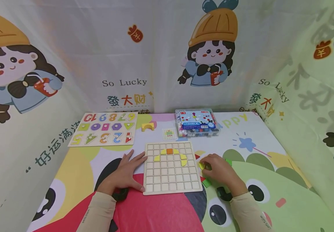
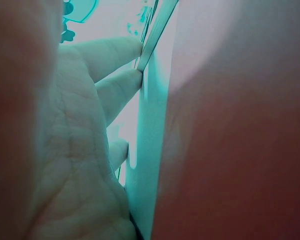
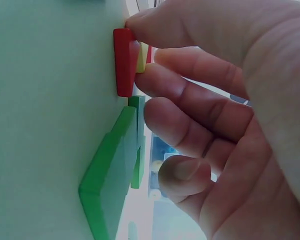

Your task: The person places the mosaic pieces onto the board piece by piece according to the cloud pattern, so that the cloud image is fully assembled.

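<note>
Pinching a yellow piece [image 1: 202, 166] between thumb and curled fingertips just beside the grid board [image 1: 171, 167], the right hand [image 1: 220, 172] is working while the left hand [image 1: 126, 174] is pressing flat, fingers straight, against the board's opposite edge.

A: Grid board [image 1: 171, 180], colour?
B: Pale wood; yellow pieces [image 1: 183, 160] and one orange piece [image 1: 169, 151] in its upper cells.
A: Loose pieces?
B: One red piece [image 3: 123, 62], green tiles [image 3: 110, 175], one small yellow piece [image 1: 202, 166].
A: Counter [image 1: 271, 180]?
B: Cartoon print: red, green, yellow, black.
</note>
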Motion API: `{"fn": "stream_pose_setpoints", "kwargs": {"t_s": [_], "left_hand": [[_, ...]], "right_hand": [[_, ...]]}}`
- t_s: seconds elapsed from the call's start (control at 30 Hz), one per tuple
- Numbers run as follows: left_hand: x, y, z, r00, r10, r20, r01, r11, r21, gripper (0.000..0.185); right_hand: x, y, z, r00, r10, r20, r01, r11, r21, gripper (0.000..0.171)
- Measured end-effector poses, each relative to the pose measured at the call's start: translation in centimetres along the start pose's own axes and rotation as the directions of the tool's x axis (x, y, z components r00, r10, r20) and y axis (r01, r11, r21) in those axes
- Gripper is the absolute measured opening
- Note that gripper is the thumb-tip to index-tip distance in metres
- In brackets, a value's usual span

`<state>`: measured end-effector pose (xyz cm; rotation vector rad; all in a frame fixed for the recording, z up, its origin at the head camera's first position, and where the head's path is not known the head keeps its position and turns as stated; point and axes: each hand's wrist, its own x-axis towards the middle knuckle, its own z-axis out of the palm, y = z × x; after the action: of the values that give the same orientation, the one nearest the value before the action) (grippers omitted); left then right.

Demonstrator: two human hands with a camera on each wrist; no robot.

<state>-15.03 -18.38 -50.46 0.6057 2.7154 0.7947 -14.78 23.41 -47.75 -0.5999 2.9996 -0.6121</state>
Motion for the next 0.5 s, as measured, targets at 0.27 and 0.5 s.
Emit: {"fn": "stream_pose_setpoints", "kwargs": {"t_s": [0.27, 0.5], "left_hand": [[-0.1, 0.3, -0.2, 1.000, 0.003, 0.003, -0.003, 1.000, -0.005, 0.125], [-0.2, 0.3, -0.4, 1.000, -0.008, 0.012, 0.008, 1.000, 0.002, 0.126]], "right_hand": [[-0.4, -0.2, -0.7, 0.998, -0.036, -0.053, 0.037, 0.999, 0.012, 0.028], [0.5, -2.3, -1.2, 0.994, -0.105, -0.021, 0.106, 0.993, 0.044, 0.026]]}}
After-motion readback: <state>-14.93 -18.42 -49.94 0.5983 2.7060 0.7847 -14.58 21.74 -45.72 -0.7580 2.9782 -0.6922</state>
